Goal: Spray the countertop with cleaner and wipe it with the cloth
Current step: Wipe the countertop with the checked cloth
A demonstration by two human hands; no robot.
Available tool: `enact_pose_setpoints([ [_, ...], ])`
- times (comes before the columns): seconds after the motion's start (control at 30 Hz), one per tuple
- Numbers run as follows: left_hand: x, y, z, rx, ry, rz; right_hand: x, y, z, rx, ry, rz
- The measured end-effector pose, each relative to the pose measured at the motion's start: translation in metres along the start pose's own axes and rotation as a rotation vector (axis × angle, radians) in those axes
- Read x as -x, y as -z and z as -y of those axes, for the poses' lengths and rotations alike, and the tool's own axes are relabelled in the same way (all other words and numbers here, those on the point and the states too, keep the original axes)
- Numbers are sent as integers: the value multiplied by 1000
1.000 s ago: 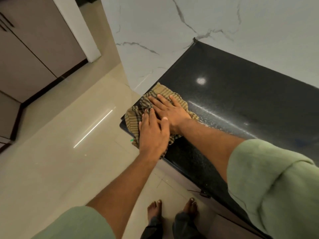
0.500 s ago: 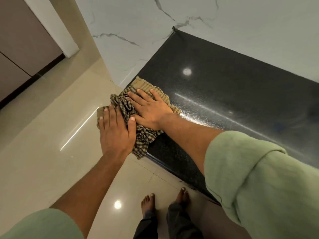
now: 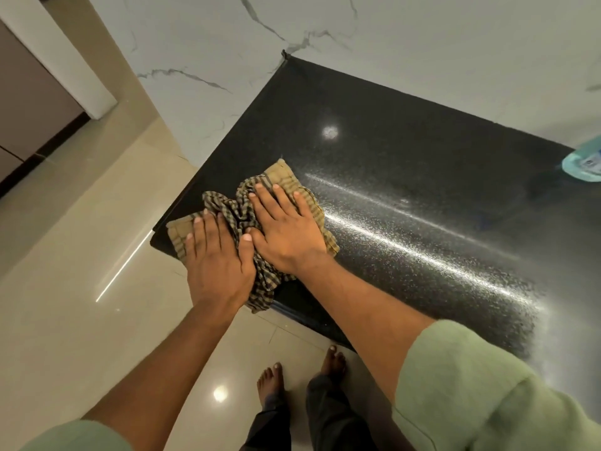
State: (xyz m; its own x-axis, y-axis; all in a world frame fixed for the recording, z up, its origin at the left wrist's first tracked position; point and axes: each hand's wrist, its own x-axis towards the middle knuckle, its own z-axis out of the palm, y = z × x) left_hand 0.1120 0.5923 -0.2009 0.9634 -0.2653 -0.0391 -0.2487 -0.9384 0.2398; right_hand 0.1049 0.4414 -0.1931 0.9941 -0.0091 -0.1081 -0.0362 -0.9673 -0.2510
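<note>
Hands: left hand [image 3: 216, 255] and right hand [image 3: 286, 229] flat, fingers spread, pressing cloth [image 3: 242, 211].
Risk: cloth overhangs worktop [image 3: 406, 151] corner under left hand; may slip off.

The cloth [image 3: 250, 219] lies on the counter [image 3: 406, 190] at its near left corner, under both hands: left grip [image 3: 216, 258] beside right grip [image 3: 287, 234]. A bottle [image 3: 583, 162] stands far right of them.
</note>
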Motion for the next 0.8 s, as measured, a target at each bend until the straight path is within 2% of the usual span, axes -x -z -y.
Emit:
enact_pose_setpoints([
  [0.4,53,-19,-111,-106,-579,218,168,-5,-68,-34,-523,-102],
  [0.8,87,-45,-213,-155,-917,308,270,-7,-120,-54,-835,-175],
])
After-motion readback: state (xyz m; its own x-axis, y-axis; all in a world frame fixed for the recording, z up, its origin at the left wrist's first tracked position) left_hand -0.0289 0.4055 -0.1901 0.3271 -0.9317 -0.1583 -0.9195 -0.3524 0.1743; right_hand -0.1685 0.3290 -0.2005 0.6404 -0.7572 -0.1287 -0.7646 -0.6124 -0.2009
